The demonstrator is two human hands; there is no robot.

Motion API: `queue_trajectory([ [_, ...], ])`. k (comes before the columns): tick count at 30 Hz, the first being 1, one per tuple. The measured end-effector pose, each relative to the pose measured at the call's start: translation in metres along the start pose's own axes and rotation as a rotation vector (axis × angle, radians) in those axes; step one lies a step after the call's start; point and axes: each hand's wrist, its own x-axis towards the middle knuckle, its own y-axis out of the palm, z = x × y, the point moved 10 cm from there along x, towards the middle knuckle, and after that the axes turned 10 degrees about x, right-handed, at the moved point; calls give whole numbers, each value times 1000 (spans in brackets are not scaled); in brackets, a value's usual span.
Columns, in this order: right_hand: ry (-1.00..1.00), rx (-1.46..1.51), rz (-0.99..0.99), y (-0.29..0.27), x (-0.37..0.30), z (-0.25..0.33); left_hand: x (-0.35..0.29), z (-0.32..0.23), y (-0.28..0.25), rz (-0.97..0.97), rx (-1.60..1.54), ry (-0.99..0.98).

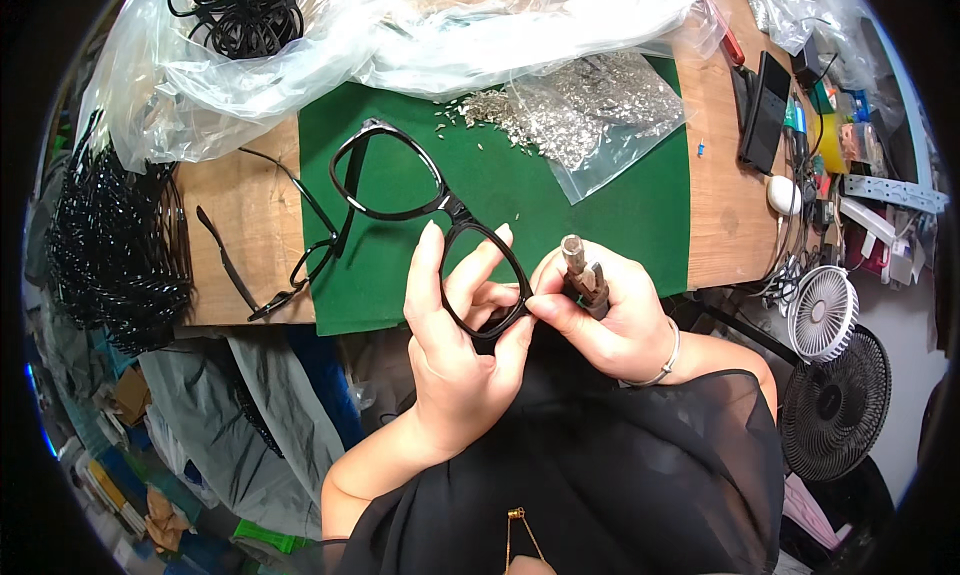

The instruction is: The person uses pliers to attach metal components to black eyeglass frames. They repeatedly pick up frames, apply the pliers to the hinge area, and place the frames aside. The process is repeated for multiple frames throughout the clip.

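Note:
A large black eyeglass frame (pixel 458 210) is held up over the near edge of the green mat (pixel 380 285). My left hand (pixel 455 350) grips its nearer rim, thumb at the bottom and fingers spread around the lens opening. At that rim's right corner, the fingertips of my right hand (pixel 610 305) pinch the frame. The same hand also holds a metal hand tool (pixel 585 275) with stubby, plier-like jaws pointing away from me. The far rim slants up to the left, with a temple arm behind it. Whatever lies between my right fingertips is hidden.
Another black glasses frame (pixel 272 303) lies left, across the mat's edge. Behind sits a clear bag (pixel 600 125) of tiny silvery pieces, some spilled. Shiny black strips (pixel 120 245) heap at left; plastic sheeting (pixel 400 35) covers the back. A phone (pixel 765 110) and fans (pixel 823 313) stand right.

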Motion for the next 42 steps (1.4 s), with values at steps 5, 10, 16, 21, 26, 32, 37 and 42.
queue_trajectory([
  [5, 232, 489, -44, 12, 0, -17, -4, 0, -2, -41, -5, 27],
  [10, 435, 456, 140, 24, -4, -29, 3, 1, 0, 103, -24, 2],
  [16, 224, 286, 105, 24, -4, -10, 0, 4, -7, 62, -129, -42],
  [21, 327, 543, 82, 31, -2, -21, -4, 1, -7, -13, -37, 55],
  [26, 389, 454, 129, 31, 0, -23, 0, 2, -6, 33, -60, 49],
  [32, 350, 540, 112, 36, 0, -21, -2, 7, -9, -4, -152, -15],
  [37, 333, 458, 127, 36, -1, -21, -6, 6, -12, -40, -61, 8],
  [42, 322, 430, 206, 35, -3, -12, -3, 11, -11, 80, -275, -104],
])
